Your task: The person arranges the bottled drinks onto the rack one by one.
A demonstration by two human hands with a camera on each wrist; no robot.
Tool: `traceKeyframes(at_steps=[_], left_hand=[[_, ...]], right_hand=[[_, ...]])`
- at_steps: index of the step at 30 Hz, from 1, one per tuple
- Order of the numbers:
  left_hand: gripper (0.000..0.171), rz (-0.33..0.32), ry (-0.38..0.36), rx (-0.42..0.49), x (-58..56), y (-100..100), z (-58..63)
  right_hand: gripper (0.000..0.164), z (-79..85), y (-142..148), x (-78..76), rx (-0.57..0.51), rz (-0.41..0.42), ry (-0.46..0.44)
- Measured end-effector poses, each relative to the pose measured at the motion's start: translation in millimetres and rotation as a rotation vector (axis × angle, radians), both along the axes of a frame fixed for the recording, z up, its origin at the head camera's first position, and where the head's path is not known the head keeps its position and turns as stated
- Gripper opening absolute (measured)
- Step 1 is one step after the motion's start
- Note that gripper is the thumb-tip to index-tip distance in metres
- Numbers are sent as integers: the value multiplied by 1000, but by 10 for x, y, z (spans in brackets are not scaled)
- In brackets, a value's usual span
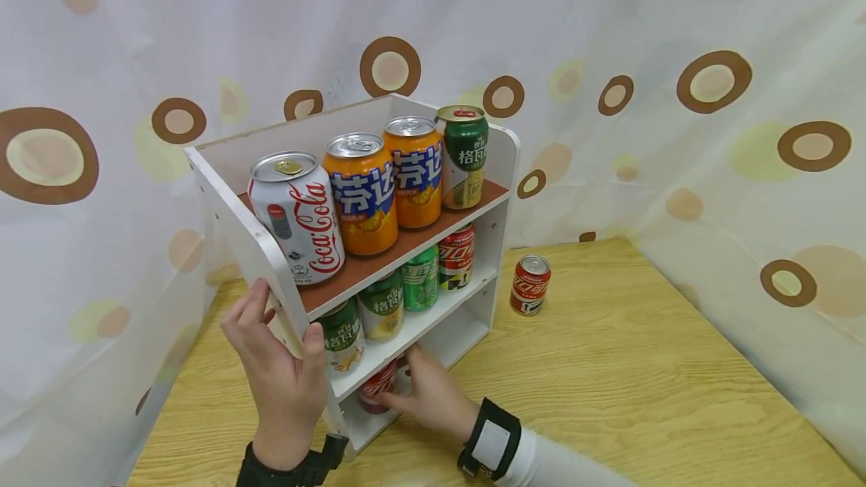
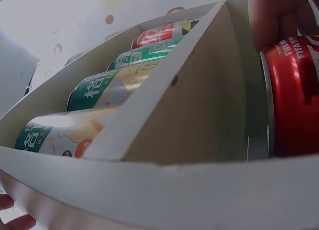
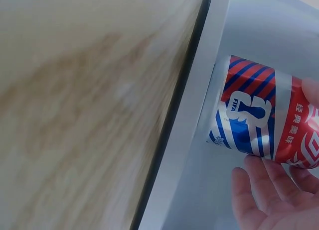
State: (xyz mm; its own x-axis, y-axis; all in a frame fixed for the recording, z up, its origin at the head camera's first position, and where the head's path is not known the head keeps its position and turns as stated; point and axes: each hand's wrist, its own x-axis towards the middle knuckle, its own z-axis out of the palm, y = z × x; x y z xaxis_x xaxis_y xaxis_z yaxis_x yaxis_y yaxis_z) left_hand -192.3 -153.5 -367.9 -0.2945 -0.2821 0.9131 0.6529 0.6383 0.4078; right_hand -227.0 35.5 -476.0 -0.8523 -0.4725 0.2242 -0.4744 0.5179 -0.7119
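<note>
A white three-level shelf rack [image 1: 414,348] stands angled on the wooden table. My left hand [image 1: 280,367] holds its left side panel, thumb at the front edge and fingers along the outer face. On the bottom level, at the left end, my right hand [image 1: 436,397] grips a red cola can [image 1: 379,391]. In the right wrist view, fingers [image 3: 271,187] lie along one side of this can [image 3: 249,110], and a thumb tip shows opposite. The left wrist view shows the red can [image 2: 296,100] below the middle board, partly cut off by the frame.
On top stand a white Coca-Cola can [image 1: 298,224], two orange soda cans [image 1: 361,201] and a green-and-gold can [image 1: 463,160]. Several green and red cans, including a bright green can [image 1: 421,280], fill the middle level. Another red cola can [image 1: 530,285] stands on the table [image 1: 609,367] to the right.
</note>
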Motion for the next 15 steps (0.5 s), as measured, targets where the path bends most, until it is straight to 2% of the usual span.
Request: traceKeyframes(at_steps=[3, 15], left_hand=[[78, -2, -3, 0, 1, -2, -5], [78, -7, -1, 0, 2, 5, -4]], right_hand=[[80, 11, -19, 26, 2, 0, 11], [86, 15, -90, 69, -18, 23, -35]])
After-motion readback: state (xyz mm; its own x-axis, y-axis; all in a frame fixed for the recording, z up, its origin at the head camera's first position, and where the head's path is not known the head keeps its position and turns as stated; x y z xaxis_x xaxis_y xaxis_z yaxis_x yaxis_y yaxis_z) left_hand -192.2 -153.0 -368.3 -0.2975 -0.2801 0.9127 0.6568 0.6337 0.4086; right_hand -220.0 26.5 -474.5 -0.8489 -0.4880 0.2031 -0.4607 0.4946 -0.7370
